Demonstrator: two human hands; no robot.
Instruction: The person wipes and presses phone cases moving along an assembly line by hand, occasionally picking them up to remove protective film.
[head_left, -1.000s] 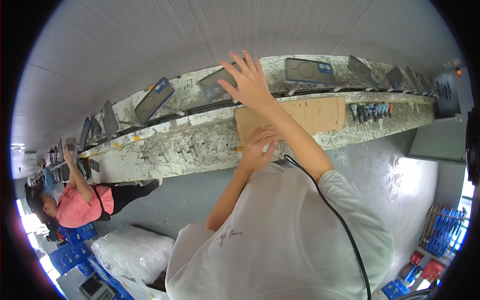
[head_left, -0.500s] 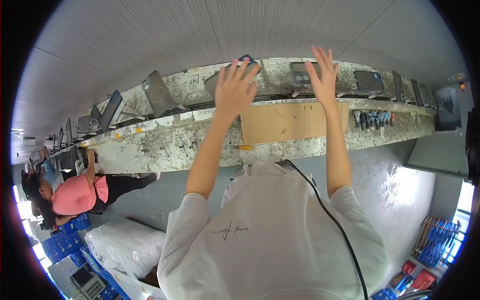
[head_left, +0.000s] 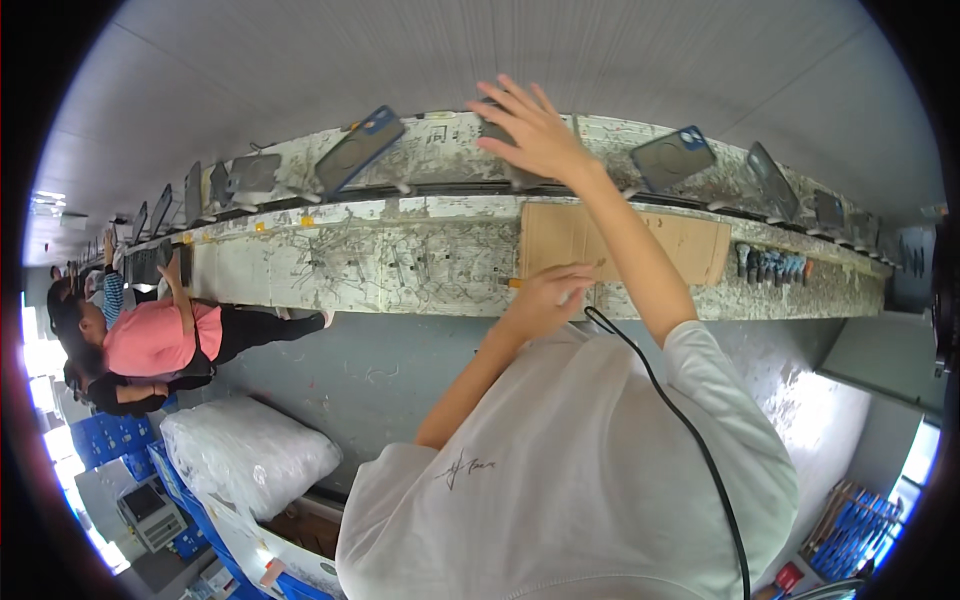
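Observation:
My right hand (head_left: 537, 138) reaches over the line with its fingers spread. Behind it is a dark phone case (head_left: 492, 128), mostly hidden by the fingers; whether they touch it I cannot tell. My left hand (head_left: 545, 300) is drawn back near my chest, over the front edge of the bench by the cardboard sheet (head_left: 660, 245). Its fingers are bent together, and no object shows in them. A blue-rimmed phone case (head_left: 362, 150) leans on a peg to the left. Another blue-rimmed case (head_left: 674, 158) stands to the right, with a dark case (head_left: 772, 180) beyond it.
More cases stand along the slotted line at both ends. Several small dark and blue tools (head_left: 772, 266) sit on the worn bench (head_left: 350, 265) at right. At left a person in pink (head_left: 155, 340) works at the same bench. A large plastic-wrapped bundle (head_left: 245, 455) lies behind.
My left hand has come down and back from the line to the bench front, its fingers now bent. My right hand has swung left, still spread. The view has turned slightly.

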